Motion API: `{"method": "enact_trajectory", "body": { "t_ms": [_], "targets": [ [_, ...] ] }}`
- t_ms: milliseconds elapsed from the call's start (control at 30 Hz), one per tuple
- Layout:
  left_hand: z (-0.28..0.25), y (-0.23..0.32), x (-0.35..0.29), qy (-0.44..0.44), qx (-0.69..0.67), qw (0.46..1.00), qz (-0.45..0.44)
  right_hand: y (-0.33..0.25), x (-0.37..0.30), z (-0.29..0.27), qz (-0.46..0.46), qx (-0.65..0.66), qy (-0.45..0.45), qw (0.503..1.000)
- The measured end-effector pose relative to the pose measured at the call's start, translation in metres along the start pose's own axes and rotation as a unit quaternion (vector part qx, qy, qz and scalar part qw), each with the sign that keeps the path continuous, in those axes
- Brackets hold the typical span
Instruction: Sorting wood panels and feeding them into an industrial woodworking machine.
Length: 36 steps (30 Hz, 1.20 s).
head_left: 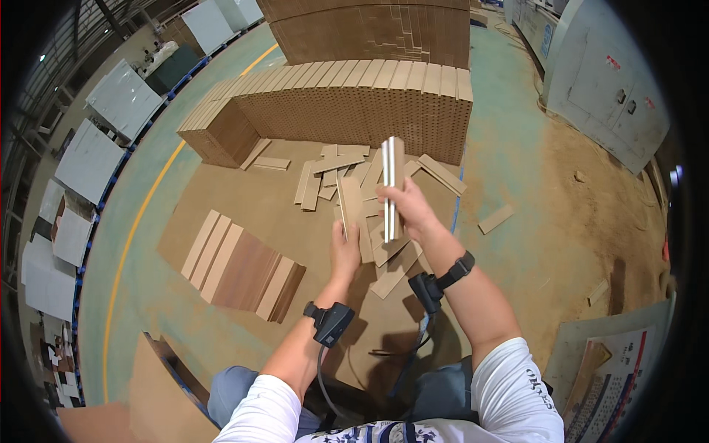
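My right hand (410,204) is closed round a few narrow boards (391,170), stood on end and pressed face to face with pale edges showing. Close beside it, my left hand (344,251) grips a light brown board (349,198), tilted upright. The two lots are a short gap apart. Beneath and beyond both hands lies a loose heap of similar boards (340,163), crossing one another at odd angles. Part of that heap is hidden by my hands and what they hold.
Left of my hands sits a neat block of boards (242,264), some darker. A long low stack (354,111) runs across the far side, with a taller brown stack (369,33) behind. Single boards (495,219) lie to the right. A grey cabinet (602,88) stands far right.
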State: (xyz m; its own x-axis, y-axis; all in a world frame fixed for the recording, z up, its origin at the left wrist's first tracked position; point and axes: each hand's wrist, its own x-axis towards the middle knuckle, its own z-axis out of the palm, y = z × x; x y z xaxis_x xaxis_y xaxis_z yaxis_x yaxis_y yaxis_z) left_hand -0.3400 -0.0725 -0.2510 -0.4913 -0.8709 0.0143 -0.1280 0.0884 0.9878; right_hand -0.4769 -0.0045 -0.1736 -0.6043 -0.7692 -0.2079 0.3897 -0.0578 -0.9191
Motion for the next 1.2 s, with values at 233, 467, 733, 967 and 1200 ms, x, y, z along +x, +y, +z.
{"method": "enact_trajectory", "body": {
  "t_ms": [233,467,733,967,1200],
  "targets": [
    [0.012,0.034,-0.002,-0.026,0.042,0.989,0.137,0.032,0.004,0.015,0.067,0.158,-0.112,0.979],
    [0.009,-0.036,-0.049,-0.044,0.146,0.987,0.043,0.018,0.02,-0.017,0.017,0.163,-0.025,0.986],
    [0.004,-0.078,-0.075,-0.189,0.421,0.87,0.177,-0.016,0.01,-0.017,0.009,0.252,-0.01,0.968],
    [-0.042,-0.009,-0.027,-0.206,-0.231,0.911,-0.272,0.007,0.002,0.004,0.014,0.13,-0.01,0.991],
    [-0.078,0.048,-0.032,-0.166,-0.222,0.939,-0.203,0.062,-0.019,0.075,0.039,0.078,-0.03,0.996]
  ]
}}
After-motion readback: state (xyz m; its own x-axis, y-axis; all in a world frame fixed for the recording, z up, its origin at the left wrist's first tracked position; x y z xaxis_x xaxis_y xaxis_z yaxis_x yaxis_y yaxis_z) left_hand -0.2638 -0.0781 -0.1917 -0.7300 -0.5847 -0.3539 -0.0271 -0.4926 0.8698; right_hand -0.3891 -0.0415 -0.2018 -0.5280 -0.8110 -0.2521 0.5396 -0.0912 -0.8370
